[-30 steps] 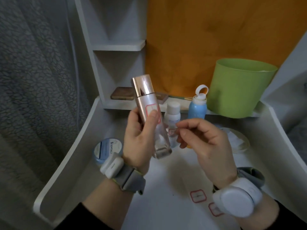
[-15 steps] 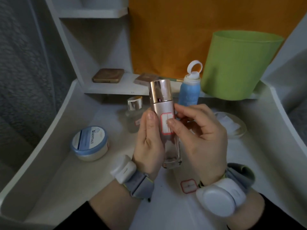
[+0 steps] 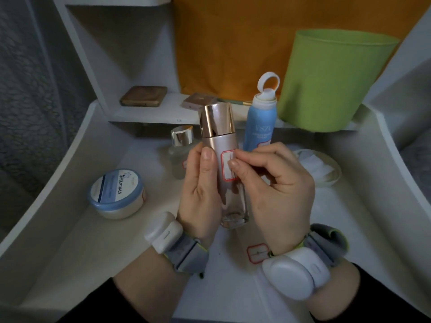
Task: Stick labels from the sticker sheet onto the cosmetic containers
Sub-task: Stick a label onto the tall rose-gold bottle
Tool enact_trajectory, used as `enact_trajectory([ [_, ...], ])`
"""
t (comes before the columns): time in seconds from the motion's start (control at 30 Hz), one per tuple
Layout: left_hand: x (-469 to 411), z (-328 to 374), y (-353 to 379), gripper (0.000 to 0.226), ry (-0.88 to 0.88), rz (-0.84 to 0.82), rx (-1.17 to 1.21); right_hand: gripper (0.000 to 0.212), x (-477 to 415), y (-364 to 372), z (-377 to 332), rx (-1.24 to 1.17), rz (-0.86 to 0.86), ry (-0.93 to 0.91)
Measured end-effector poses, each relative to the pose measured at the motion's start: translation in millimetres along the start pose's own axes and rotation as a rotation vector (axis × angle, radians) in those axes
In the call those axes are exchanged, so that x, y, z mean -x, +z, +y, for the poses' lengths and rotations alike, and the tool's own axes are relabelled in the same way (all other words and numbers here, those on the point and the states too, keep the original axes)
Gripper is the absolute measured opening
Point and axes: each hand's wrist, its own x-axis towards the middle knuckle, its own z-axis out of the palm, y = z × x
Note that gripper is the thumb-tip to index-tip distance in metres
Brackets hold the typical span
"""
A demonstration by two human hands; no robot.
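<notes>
My left hand [image 3: 200, 192] grips a tall pink glass bottle [image 3: 231, 201] with a rose-gold cap, held upright above the white desk [image 3: 233, 294]. A red-bordered white label [image 3: 227, 167] sits on the bottle's front. My right hand [image 3: 275, 190] holds the bottle's right side, and its thumb tip presses on the label. The sticker sheet [image 3: 256, 252] with red-framed labels lies on the desk under my right wrist, mostly hidden.
A blue spray bottle [image 3: 257, 129] with an open white cap, a small clear bottle [image 3: 178, 152] with a silver cap and a round blue-lidded cream jar [image 3: 116, 193] stand on the desk. A green bucket [image 3: 331, 80] is at the back right. A dish of cotton pads [image 3: 319, 166] is at right. Two compacts [image 3: 143, 96] lie on the shelf.
My right hand came from beside the bottle onto it and now presses the label with the thumb. The view tilted down, and the bottle stands more upright.
</notes>
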Motion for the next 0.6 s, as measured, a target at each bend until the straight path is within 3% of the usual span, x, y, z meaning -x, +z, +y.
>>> enact_trajectory([
  [0.27, 3.0, 0.6, -0.7, 0.028, 0.052, -0.030, -0.090, 0.002, -2.6, 0.6, -5.7, -0.098, -0.036, 0.154],
  [0.6, 3.6, -0.5, 1.2, 0.030, 0.018, -0.028, -0.067, 0.003, -3.0, 0.9, -4.1, -0.032, -0.146, 0.110],
])
